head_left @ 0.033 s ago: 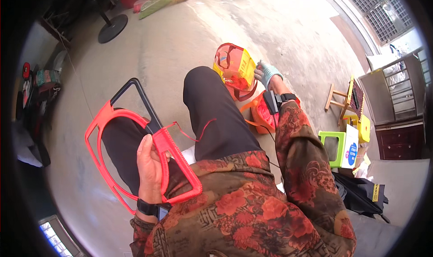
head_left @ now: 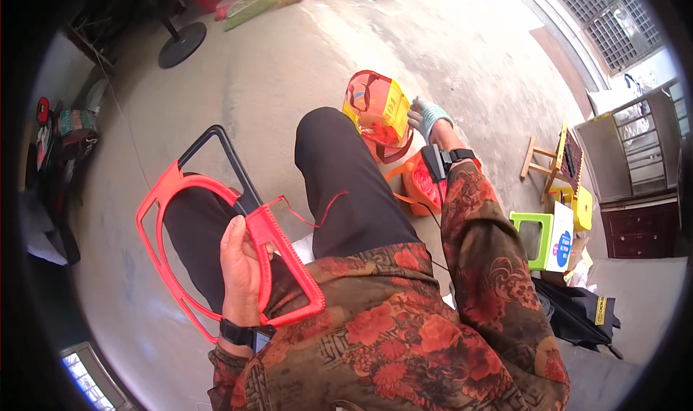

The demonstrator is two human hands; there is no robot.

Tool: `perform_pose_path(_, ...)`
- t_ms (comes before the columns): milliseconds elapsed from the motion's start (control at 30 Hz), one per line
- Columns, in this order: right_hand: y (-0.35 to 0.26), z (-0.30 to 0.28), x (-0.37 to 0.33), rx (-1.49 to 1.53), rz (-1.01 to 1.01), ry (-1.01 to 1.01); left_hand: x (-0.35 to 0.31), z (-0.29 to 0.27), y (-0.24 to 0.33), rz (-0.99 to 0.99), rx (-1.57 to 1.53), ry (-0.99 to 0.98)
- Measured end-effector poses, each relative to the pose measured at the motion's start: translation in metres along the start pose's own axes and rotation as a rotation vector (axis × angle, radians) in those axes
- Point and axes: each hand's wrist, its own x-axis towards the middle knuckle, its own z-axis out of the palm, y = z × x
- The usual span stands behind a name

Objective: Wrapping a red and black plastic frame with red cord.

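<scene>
While left hand (head_left: 242, 267) is gripping red frame (head_left: 216, 252) on lap — one side wrapped, cord (head_left: 317, 212) trailing, rest looking bare — right hand (head_left: 426, 119), fingers spread, is reaching beside bag (head_left: 375, 111) on floor (head_left: 289, 64).

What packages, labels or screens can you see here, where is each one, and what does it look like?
Red and yellow bag: on the floor ahead, at the right hand; translucent, with handles.
White box: right, beside the green stool; blue round label.
Yellow package: far right, by the white box.
Screen: lower left edge; lit, bluish.
</scene>
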Motion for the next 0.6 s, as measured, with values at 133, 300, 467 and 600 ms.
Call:
perform_pose_path(133,-0.007,0.017,-0.017,-0.166,-0.047,-0.111,-0.004,-0.003,0.004,-0.027,-0.095,-0.016)
perform_pose_path(300,-0.009,0.012,-0.012,-0.156,-0.057,-0.166,-0.005,0.000,0.004,-0.013,-0.111,-0.018)
perform_pose_path(467,-0.005,0.024,-0.015,-0.082,-0.064,-0.121,-0.008,-0.005,0.007,-0.010,-0.120,-0.042)
perform_pose_path(600,-0.010,0.032,-0.023,-0.142,-0.240,-0.101,-0.002,-0.002,0.001,-0.012,-0.145,-0.001)
